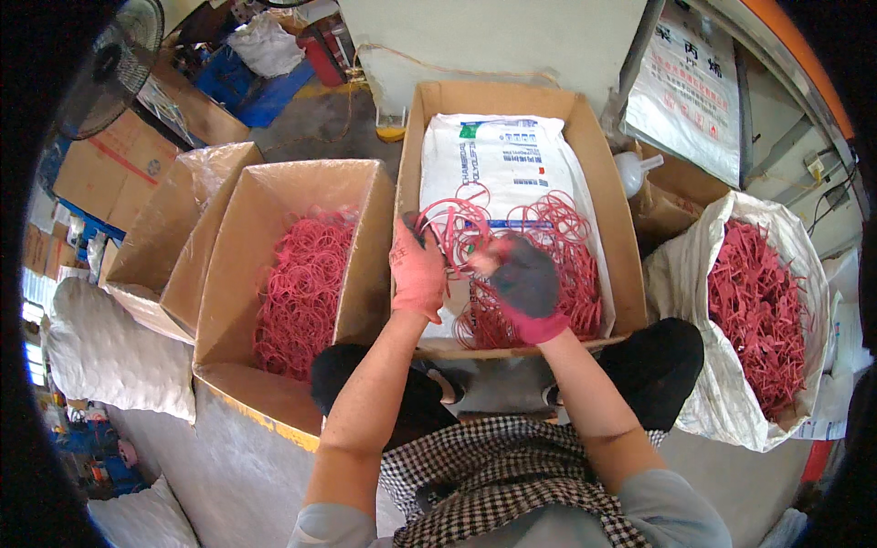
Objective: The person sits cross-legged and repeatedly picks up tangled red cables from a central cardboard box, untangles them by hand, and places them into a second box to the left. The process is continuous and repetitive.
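Observation:
My left hand (419,268), in a pink knit glove with a dark palm, grips a bunch of pink-red plastic rings (455,211) above an open cardboard box (521,96). Close by on its right is my right hand (524,281), in a pink glove with a dark coating. Its fingers reach the lower part of the bunch, but motion blur hides whether they grip it. Beneath both hands, a white printed plastic sack (500,157) lines the box. More rings lie in a loose heap (579,294) on the sack, towards the right and front.
To the left stands a cardboard box (226,294) of tangled thin pink rings (308,288), with another box (154,226) beyond it. On the right, a white woven sack (685,274) holds small red plastic pieces (754,315). A fan (113,68) is at upper left.

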A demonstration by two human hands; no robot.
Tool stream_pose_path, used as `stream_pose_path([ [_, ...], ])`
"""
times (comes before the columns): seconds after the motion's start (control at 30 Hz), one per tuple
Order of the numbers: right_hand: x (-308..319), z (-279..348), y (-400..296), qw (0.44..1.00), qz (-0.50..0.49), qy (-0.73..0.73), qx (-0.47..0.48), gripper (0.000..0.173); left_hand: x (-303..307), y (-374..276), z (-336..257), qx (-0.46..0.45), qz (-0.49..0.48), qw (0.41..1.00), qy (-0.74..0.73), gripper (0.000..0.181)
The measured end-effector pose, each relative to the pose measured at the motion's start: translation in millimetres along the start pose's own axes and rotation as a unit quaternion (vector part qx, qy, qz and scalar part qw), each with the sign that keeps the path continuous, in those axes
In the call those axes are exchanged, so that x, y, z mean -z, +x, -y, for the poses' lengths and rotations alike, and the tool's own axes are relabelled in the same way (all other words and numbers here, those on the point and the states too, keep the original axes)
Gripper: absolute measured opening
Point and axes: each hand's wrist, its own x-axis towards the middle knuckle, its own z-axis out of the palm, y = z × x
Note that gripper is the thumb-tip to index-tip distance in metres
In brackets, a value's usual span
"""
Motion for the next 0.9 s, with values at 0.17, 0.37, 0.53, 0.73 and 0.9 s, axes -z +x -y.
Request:
stream_pose_path([
  [0.17,-6.5,0.7,1.7,0.964,0.222,-0.140,-0.037,0.025,-0.2,-0.8,2.8,-0.017,0.052,0.998,-0.015,0.022],
  [0.37,-2.1,-1.6,10.1,0.948,0.225,-0.222,-0.047,0.020,-5.9,-11.2,0.1,-0.091,0.121,0.980,0.127,0.030],
  [0.53,5.0,-13.4,13.3,0.935,0.257,-0.239,-0.048,0.019,-3.5,-5.8,1.9,-0.250,0.142,0.896,0.339,0.036],
  [0.73,11.7,-17.7,12.0,0.889,0.375,-0.263,-0.002,0.027,-3.8,-5.1,1.4,-0.305,0.267,0.840,0.361,0.033],
  [0.9,35.9,-41.3,56.8,0.833,0.455,0.257,-0.179,0.030,8.6,3.6,17.8,-0.303,0.262,0.897,0.186,0.032],
])
